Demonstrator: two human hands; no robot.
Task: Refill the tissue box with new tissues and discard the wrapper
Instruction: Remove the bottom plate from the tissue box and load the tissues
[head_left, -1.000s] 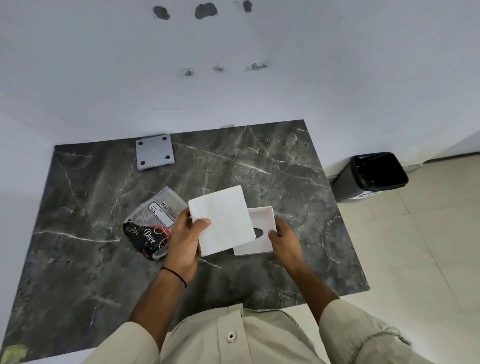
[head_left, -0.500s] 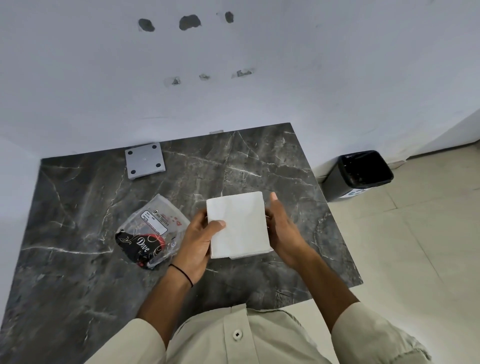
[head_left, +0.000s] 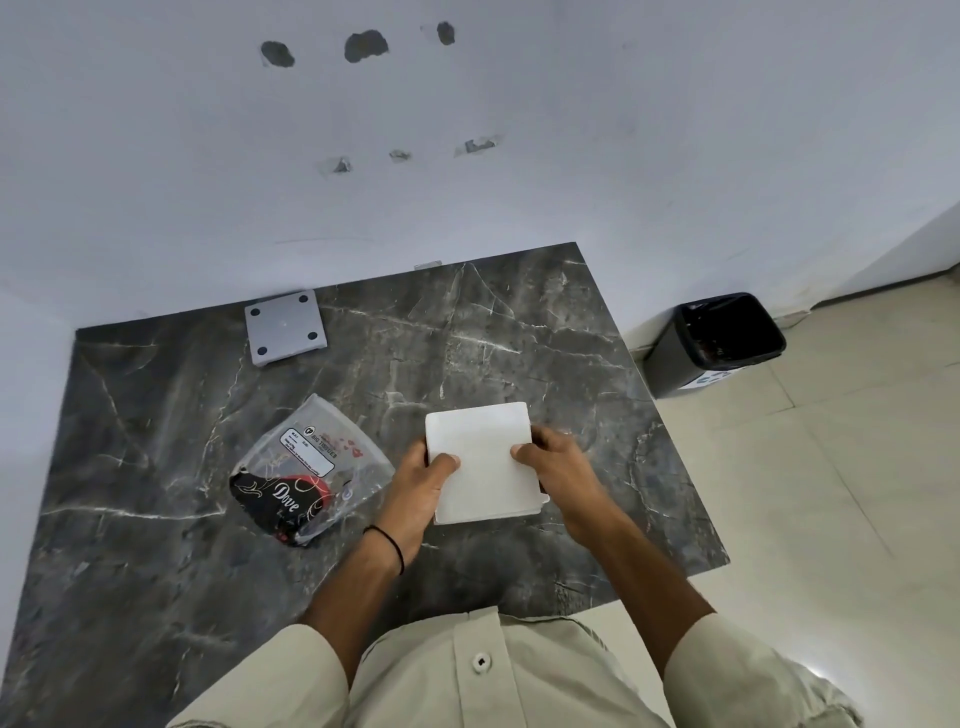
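Tissues (head_left: 480, 460), a white square stack, are being held over the middle of the dark marble table (head_left: 156, 519) by both hands.

The left hand (head_left: 421, 486) is closing its grip on the stack's left edge, thumb lying on top, and the right hand (head_left: 558, 465) is gripping the right edge the same way. A white corner of the tissue box (head_left: 543, 500) is peeking out under the stack's near right corner; the rest of it is lying hidden. The clear plastic wrapper (head_left: 311, 470), printed black and red, is lying flat on the table just left of the left hand. A grey square plate (head_left: 285, 327) is sitting near the wall. A black bin (head_left: 717, 343) is standing on the floor beside the table's far right corner.
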